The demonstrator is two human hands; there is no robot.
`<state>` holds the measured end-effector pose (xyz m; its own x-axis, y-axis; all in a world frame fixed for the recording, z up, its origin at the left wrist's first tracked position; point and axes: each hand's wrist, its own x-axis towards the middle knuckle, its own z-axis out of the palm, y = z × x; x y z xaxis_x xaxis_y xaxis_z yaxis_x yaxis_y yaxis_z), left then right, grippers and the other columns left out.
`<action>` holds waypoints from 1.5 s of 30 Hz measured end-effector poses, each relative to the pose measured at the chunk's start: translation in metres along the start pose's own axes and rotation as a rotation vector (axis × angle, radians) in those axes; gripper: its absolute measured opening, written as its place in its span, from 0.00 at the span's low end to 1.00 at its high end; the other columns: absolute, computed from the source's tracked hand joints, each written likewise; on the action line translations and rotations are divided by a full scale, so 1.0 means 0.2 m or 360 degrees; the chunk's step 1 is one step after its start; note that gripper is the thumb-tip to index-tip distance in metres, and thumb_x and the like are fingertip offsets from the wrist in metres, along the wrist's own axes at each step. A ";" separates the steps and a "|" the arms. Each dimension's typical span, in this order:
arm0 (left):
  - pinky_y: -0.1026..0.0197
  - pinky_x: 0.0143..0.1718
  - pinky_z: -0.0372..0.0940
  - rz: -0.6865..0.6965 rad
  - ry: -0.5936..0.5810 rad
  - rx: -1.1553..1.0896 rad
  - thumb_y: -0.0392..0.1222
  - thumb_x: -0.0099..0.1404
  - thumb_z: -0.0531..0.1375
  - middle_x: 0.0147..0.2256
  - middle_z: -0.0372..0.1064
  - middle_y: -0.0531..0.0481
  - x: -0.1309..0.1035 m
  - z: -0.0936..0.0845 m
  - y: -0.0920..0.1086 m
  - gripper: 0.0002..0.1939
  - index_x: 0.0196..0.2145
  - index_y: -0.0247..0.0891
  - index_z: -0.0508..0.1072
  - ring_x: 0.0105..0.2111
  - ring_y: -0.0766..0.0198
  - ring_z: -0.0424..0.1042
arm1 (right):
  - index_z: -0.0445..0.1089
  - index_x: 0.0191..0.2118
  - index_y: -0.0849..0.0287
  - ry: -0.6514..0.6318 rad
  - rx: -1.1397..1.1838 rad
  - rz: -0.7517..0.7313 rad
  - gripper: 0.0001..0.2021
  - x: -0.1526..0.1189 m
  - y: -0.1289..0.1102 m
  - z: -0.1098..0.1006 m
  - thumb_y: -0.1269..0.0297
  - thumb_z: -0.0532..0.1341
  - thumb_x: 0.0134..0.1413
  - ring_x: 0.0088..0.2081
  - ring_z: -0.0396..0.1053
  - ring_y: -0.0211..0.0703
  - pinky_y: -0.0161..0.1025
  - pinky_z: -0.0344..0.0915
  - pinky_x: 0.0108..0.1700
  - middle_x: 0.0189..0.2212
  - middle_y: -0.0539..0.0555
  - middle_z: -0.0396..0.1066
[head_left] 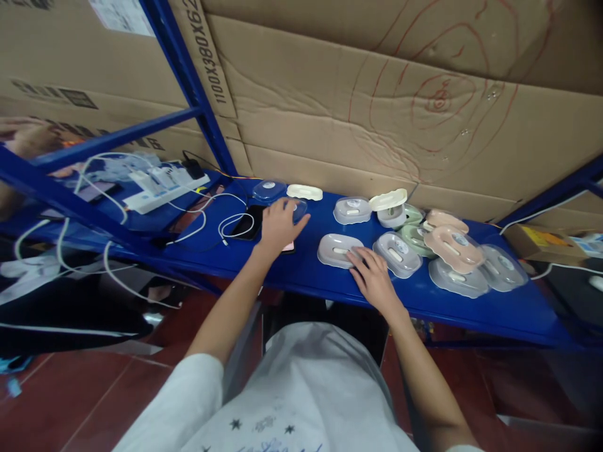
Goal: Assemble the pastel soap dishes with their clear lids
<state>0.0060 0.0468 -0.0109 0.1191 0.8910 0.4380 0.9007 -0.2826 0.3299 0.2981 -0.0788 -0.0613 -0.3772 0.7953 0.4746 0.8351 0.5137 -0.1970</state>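
My left hand [279, 227] is over the back part of the blue shelf, fingers and thumb curved around the edges of a clear plastic lid [299, 211] with a round label. Part of that lid is hidden by the hand. My right hand [373, 274] grips the right end of a pale grey oval dish with a clear lid [335, 250], thumb on its near side. A white strip shows in the middle of this dish. Just right of my right hand lies another grey lidded dish [398, 253]. A dark phone [249, 223] lies left of my left hand.
Several more dishes, including a peach one [454, 248] and a green one [416, 238], are piled at the right. A cream tray [305, 192] and another clear lid [269, 189] lie at the back. Cables and a power strip [162, 193] are left, near another person's hand [32, 138].
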 end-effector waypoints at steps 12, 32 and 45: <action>0.42 0.56 0.68 -0.0251 -0.0489 0.0115 0.58 0.67 0.66 0.52 0.78 0.33 0.22 -0.09 -0.01 0.31 0.61 0.37 0.69 0.55 0.34 0.77 | 0.70 0.67 0.51 -0.0016 0.0161 0.0029 0.20 -0.01 0.00 0.00 0.61 0.54 0.76 0.71 0.61 0.57 0.60 0.63 0.71 0.68 0.62 0.65; 0.36 0.68 0.65 0.0891 -0.0038 -0.0796 0.43 0.75 0.64 0.67 0.67 0.40 -0.35 0.16 0.11 0.23 0.66 0.48 0.72 0.68 0.49 0.66 | 0.57 0.76 0.48 0.0134 0.0190 -0.0018 0.27 -0.01 0.02 0.00 0.62 0.54 0.76 0.70 0.63 0.57 0.60 0.64 0.71 0.71 0.60 0.64; 0.37 0.66 0.70 0.0924 0.0073 -0.0651 0.42 0.76 0.64 0.64 0.69 0.40 -0.41 0.21 0.13 0.23 0.66 0.45 0.71 0.69 0.47 0.66 | 0.66 0.72 0.49 0.0259 0.0087 -0.0078 0.25 -0.03 0.02 0.02 0.68 0.57 0.74 0.65 0.70 0.55 0.55 0.70 0.67 0.65 0.60 0.71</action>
<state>0.0372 -0.0196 -0.0735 0.5064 0.5425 0.6703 0.4666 -0.8261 0.3160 0.3027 -0.0797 -0.0676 -0.3434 0.7087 0.6163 0.7928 0.5706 -0.2144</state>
